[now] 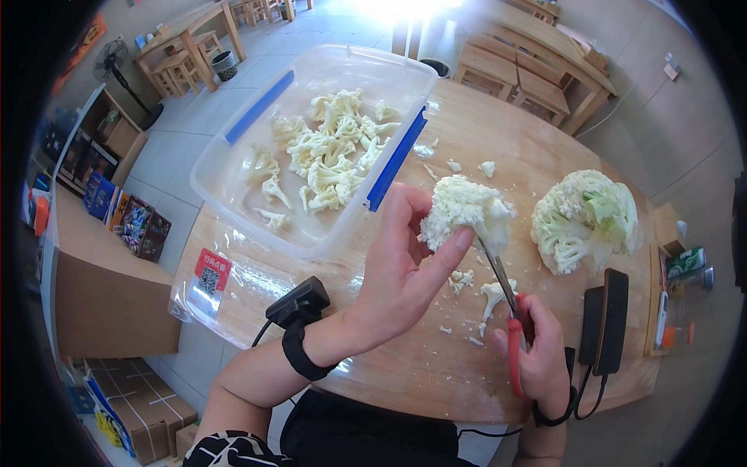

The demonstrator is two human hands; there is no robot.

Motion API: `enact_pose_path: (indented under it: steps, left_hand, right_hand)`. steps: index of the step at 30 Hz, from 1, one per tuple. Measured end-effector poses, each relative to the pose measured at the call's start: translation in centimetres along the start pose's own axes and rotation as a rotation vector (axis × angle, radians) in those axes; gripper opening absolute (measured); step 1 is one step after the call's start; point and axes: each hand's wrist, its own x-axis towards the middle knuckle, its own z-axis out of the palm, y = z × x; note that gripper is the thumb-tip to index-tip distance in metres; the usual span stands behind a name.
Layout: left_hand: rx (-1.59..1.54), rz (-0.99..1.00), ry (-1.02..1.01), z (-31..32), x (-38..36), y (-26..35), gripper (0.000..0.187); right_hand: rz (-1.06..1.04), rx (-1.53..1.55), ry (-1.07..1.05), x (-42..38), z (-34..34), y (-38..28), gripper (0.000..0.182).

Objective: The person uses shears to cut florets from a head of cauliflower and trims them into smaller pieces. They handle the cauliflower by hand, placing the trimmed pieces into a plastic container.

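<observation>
Between the thumb and fingers of my left hand is a cauliflower piece, held up over the table. My right hand grips the red handles of a pair of scissors, whose blades reach up to the stem side of that piece. The blade tips are partly hidden by the cauliflower. Right of the hands lies a large cauliflower head with a green leaf. A clear plastic box with blue clips holds several cut florets, left of my left hand.
Small cauliflower scraps lie on the wooden table. A black device with a cable sits near the right edge, beside a wooden tray. A red code card is at the left edge. Benches stand behind.
</observation>
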Motion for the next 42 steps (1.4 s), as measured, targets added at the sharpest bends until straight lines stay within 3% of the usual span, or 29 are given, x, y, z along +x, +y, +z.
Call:
enact_pose_path:
  steps: [4,18,20,24,26,37,40,42]
  left_hand:
    - [0.035,-0.048,-0.025,-0.1,0.0,0.1,0.026]
    - [-0.003,-0.030,0.063,0.2,-0.4,0.0,0.027]
    - [0.019,-0.134,0.099,0.1,-0.4,0.0,0.024]
    - [-0.012,-0.132,0.109,-0.2,-0.2,0.3,0.025]
    - [0.127,-0.041,0.010,-0.3,-0.2,0.4,0.025]
    - [0.350,0.143,-0.002,-0.2,-0.2,-0.2,0.023]
    - [0.288,0.072,0.014,-0.2,0.0,0.1,0.025]
    - [0.240,0.006,0.003,-0.4,0.1,0.4,0.024]
  right_hand:
    - [-0.083,-0.074,0.019,0.3,0.3,0.4,0.036]
    - [0.024,0.101,-0.110,0.2,0.1,0.2,0.034]
    - [0.007,0.099,-0.105,0.2,0.1,0.4,0.034]
    - [0.026,0.142,-0.077,0.1,0.2,0.2,0.031]
    - [0.013,0.133,-0.111,0.3,-0.1,0.4,0.030]
    - [0.108,0.078,-0.055,0.0,0.1,-0.8,0.029]
    - [0.047,0.067,-0.030,0.1,-0.1,-0.1,0.031]
    - [-0.130,-0.114,0.000,0.3,-0.1,0.6,0.030]
